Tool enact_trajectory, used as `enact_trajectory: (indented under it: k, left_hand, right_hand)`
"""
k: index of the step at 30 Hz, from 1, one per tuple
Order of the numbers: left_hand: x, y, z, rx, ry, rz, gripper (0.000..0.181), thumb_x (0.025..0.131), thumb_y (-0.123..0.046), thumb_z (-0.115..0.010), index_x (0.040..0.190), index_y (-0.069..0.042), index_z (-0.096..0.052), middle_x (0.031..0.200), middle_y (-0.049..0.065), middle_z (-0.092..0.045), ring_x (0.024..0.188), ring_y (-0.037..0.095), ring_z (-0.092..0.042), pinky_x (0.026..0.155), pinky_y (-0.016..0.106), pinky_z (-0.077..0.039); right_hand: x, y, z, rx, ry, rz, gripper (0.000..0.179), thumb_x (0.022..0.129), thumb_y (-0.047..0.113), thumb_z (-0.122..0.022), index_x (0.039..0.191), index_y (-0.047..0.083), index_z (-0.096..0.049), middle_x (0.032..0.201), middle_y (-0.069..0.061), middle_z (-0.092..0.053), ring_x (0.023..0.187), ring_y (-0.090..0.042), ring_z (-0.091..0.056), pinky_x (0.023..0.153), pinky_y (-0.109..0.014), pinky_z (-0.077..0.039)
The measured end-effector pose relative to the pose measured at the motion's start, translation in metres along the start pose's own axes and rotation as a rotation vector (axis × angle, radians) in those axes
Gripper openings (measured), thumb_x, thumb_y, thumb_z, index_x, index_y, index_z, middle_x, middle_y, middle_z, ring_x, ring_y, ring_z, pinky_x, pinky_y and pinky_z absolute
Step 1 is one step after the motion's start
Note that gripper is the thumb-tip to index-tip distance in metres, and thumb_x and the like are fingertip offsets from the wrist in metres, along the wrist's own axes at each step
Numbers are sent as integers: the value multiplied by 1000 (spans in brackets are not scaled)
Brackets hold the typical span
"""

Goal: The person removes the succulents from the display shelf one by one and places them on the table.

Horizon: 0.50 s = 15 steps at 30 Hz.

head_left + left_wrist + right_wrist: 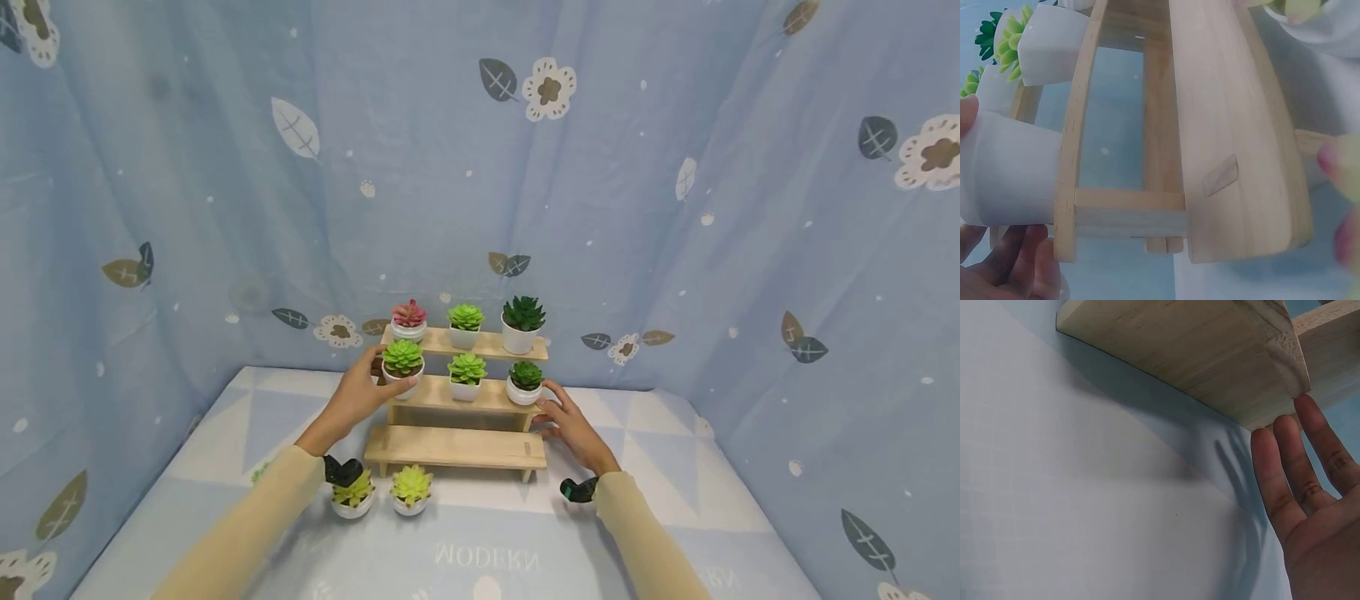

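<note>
A three-tier wooden stand [454, 447] holds small potted succulents. At the left end of its middle shelf, my left hand [358, 398] grips the white pot of a bright green succulent [402, 357]. In the left wrist view the thumb and fingers lie on either side of this white pot [1010, 172], whose base meets the shelf board. My right hand [573, 429] is at that shelf's right end, beside a dark green succulent [524, 385] in a ribbed white pot. In the right wrist view its extended fingers [1300, 500] reach the stand's wooden edge; the thumb is hidden.
Another green succulent [467, 375] stands mid-shelf. Up top are a pink succulent [408, 321], a green one [465, 325] and a tall dark green one [522, 325]. Two yellow-green succulents, a left one [352, 493] and a right one [410, 489], sit on the table before the stand.
</note>
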<state>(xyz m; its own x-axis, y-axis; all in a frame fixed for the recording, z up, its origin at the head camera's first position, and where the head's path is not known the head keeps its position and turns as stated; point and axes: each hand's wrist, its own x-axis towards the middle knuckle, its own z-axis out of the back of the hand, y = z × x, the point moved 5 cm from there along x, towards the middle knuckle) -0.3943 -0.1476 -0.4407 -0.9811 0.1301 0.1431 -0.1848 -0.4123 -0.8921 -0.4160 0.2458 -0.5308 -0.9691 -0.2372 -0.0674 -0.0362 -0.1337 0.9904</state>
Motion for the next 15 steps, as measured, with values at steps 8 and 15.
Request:
enact_trajectory:
  k: [8,15]
  left_hand:
    - [-2,-2,0,17,6,-3,90,85,-54,-82,153,-13,-40,122,13,-54,102,31,-51,74,40,-47]
    - [-4,-4,2,54,-34,-5,92,83,-58,-82,152,-13,-42,121,12,-55,106,33,-53,77,42,-48]
  right_hand:
    - [-1,-3,0,2,-10,2,67,102,52,-61,159,34,-30,144,-15,-49,119,-36,-59,94,-48,-51]
    - [-3,0,-2,19,-10,28,66,103,49,-60,159,33,-31,143,-15,-50,117,-35,-59,91,-46,-52]
